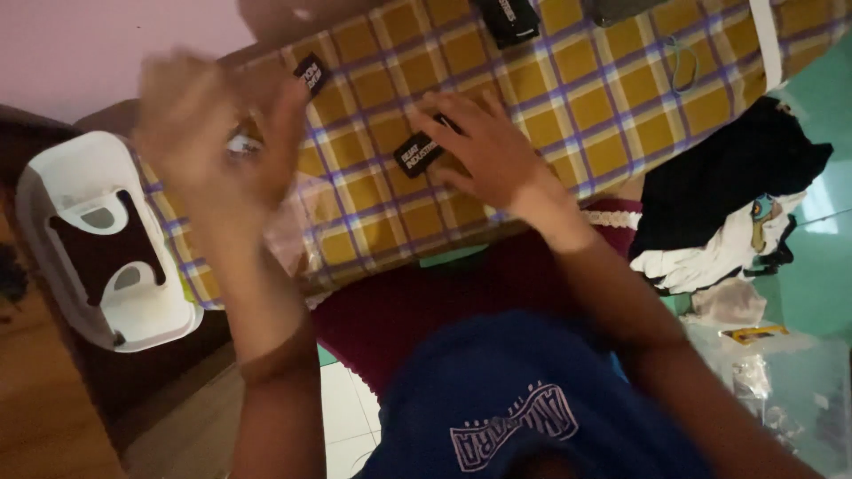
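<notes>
Your right hand [486, 155] lies flat on the yellow-and-purple checked cloth [612, 98], fingers spread and partly over a small black box w/ white print [419, 154]. It looks pinned under the fingertips, prob so it won't slide on the cloth; not lifted, no closed grip visible.

Your left hand [213, 133] is raised off the cloth, motion-blurred, fingers curled around smth small and pale at approx the palm. Can't tell what it is or whether the grip is actually closed.

A second small black box [311, 73] sits on the cloth just beside the left hand's fingertips, apart from the first. A larger black item [510, 19] lies near the top edge, well apart from both hands.

Left of the cloth: white moulded tray w/ dark cutouts [98, 239], tilted, empty as far as visible. Right side, on the green floor [825, 106]: heap of black and white clothes [728, 195]. Clear plastic bags w/ bits [763, 372] bottom right, contents too blurred to tell.
</notes>
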